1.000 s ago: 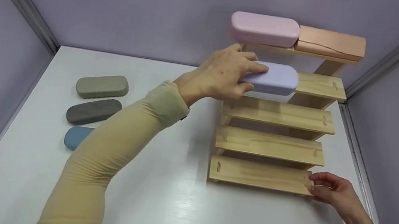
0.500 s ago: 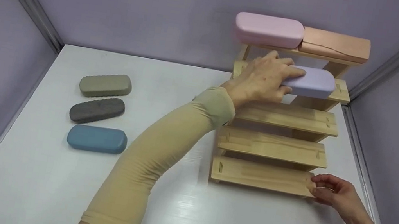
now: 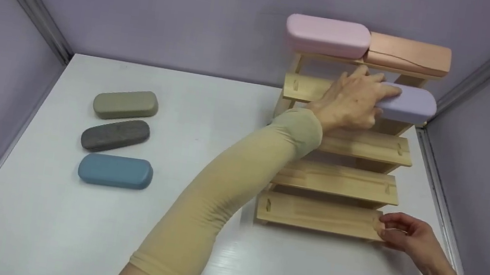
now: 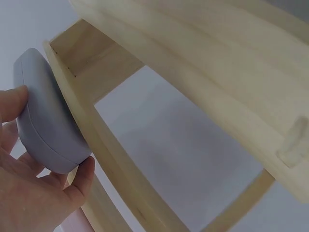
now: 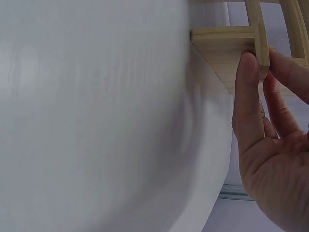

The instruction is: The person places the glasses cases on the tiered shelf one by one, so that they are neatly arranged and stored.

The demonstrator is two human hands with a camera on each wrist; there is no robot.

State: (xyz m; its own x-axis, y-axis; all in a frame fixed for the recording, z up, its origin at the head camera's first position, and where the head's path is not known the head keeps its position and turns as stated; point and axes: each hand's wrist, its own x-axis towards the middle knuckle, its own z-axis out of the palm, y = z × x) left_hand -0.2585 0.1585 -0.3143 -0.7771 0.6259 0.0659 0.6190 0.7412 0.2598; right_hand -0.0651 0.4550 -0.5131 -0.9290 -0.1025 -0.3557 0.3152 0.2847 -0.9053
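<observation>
My left hand [image 3: 352, 100] grips a lavender glasses case [image 3: 409, 104] at the right end of the second-highest step of a wooden tiered rack [image 3: 335, 185]. In the left wrist view the lavender case [image 4: 46, 116] lies along the step's edge, thumb and fingers around it; whether its full weight rests there I cannot tell. My right hand [image 3: 414, 238] pinches the right end of the lowest step, and in the right wrist view its thumb and fingers hold the step's board [image 5: 259, 41] from both sides. A pink glasses case [image 3: 328, 37] and a copper-coloured one [image 3: 408, 54] sit side by side on the top step.
On the white table [image 3: 205, 141], left of the rack, lie a olive-green glasses case [image 3: 126, 104], a dark grey one [image 3: 115, 135] and a blue one [image 3: 115, 171]. Pale walls [image 3: 171, 10] stand behind and at both sides, the right one close to the rack.
My left hand has carried the lavender case rightward along the second-highest step, from its left part to its right end. The right hand has kept its hold on the lowest step.
</observation>
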